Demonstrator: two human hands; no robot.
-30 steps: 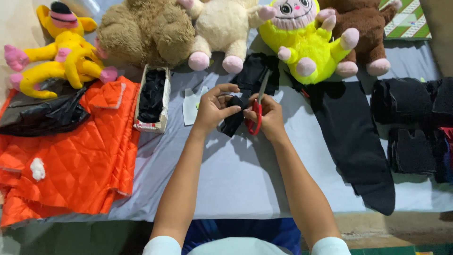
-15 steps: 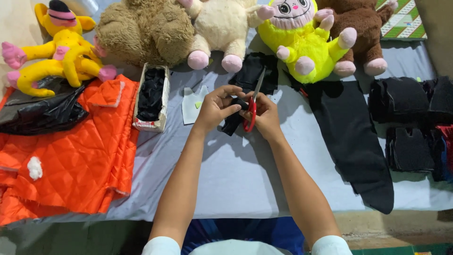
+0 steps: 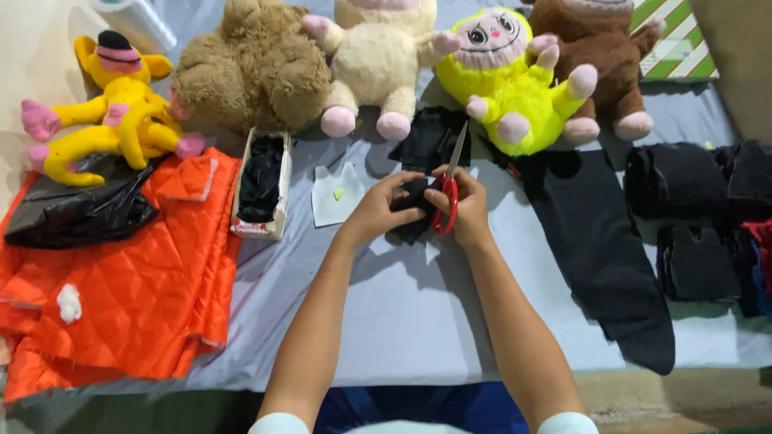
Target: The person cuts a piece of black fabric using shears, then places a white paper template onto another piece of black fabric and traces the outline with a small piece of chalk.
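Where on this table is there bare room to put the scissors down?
Bare grey cloth lies between the forearms, and between the orange quilt and the left arm. The far edge is crowded with plush toys; black fabric fills the right.

brown toy point(image 3: 599, 60) head cropped, black scrap point(image 3: 414, 210) half hidden

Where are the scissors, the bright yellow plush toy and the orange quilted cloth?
scissors point(image 3: 447, 201): head view, on the red handle in the right hand.
bright yellow plush toy point(image 3: 515, 100): head view, on its belly.
orange quilted cloth point(image 3: 137, 281): head view, on its flat quilted middle.
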